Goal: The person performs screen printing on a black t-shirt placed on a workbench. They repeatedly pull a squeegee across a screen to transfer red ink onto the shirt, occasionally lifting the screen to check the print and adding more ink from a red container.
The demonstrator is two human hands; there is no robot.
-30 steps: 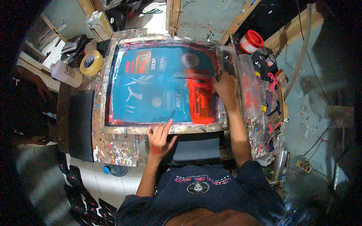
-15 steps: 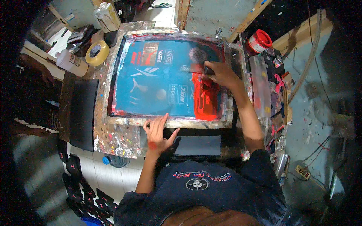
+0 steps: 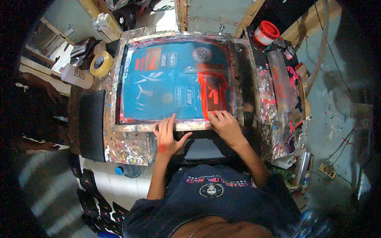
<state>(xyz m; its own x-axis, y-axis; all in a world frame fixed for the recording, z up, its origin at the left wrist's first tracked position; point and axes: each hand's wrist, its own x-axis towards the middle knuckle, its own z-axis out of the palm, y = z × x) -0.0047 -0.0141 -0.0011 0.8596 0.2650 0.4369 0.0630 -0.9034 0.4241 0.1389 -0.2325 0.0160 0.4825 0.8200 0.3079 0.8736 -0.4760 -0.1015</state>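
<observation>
A screen-printing frame with blue mesh (image 3: 152,109) and pale stencilled designs lies on the worktable. Red ink (image 3: 204,93) is smeared down the right part of the mesh, around a rectangular design that shows through. My right hand (image 3: 227,126) is closed at the near end of this ink, over the frame's near bar. Its fingers grip a squeegee (image 3: 211,114), mostly hidden beneath them. My left hand (image 3: 166,138) rests with fingers spread on the near wooden bar (image 3: 190,127), holding nothing. Under that bar, a dark glossy surface (image 3: 204,147) shows between my forearms.
Left of the frame are a tape roll (image 3: 101,64), a plastic bottle (image 3: 77,76) and a black sheet (image 3: 92,126). A red tub (image 3: 266,33) stands at the far right. Black printed pieces (image 3: 97,200) and a blue-capped bottle (image 3: 131,170) are below. Another person's arm (image 3: 43,85) shows at left.
My right hand has moved from the far end of the red ink toward me, down to the near bar. The ink there is now thinner, uncovering the design. My left hand stays on the frame.
</observation>
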